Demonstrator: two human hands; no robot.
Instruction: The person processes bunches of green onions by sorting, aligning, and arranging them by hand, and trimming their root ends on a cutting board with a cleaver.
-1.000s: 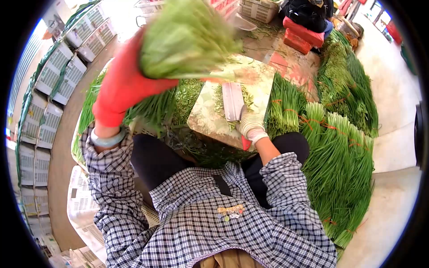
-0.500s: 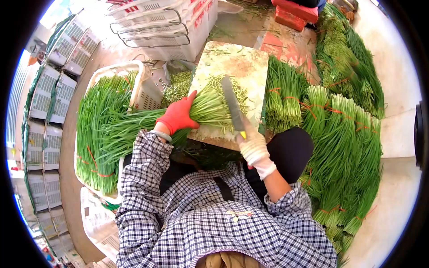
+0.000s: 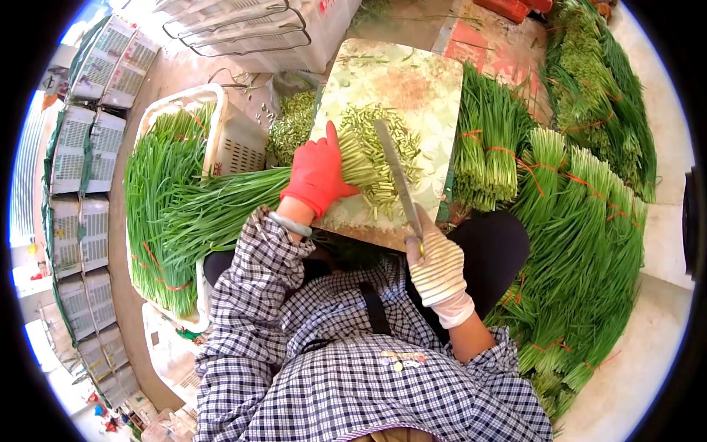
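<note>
My left hand [image 3: 317, 171], in a red glove, presses down on a bunch of green stalks [image 3: 236, 195] at the left part of the board [image 3: 405, 74]. The bunch's leaves trail left over a white basket [image 3: 219, 140]. In a striped pale glove, my right hand [image 3: 434, 269] grips a long knife [image 3: 398, 173], its blade over the board, just right of the stalk ends. Short cut pieces [image 3: 383, 140] lie scattered around the blade and beside the bunch.
Tied green bundles [image 3: 574, 250] lie on the right, with more [image 3: 486, 140] against the board's right side. White crates [image 3: 272, 37] are stacked at the top left. A heap of cut bits [image 3: 293, 125] sits left of the board. Stacked crates [image 3: 81, 147] line the far left.
My left hand came down from its raised position with the bunch and now presses it on the board. My right hand lifted the knife into view. More cut pieces lie by the stalk ends.
</note>
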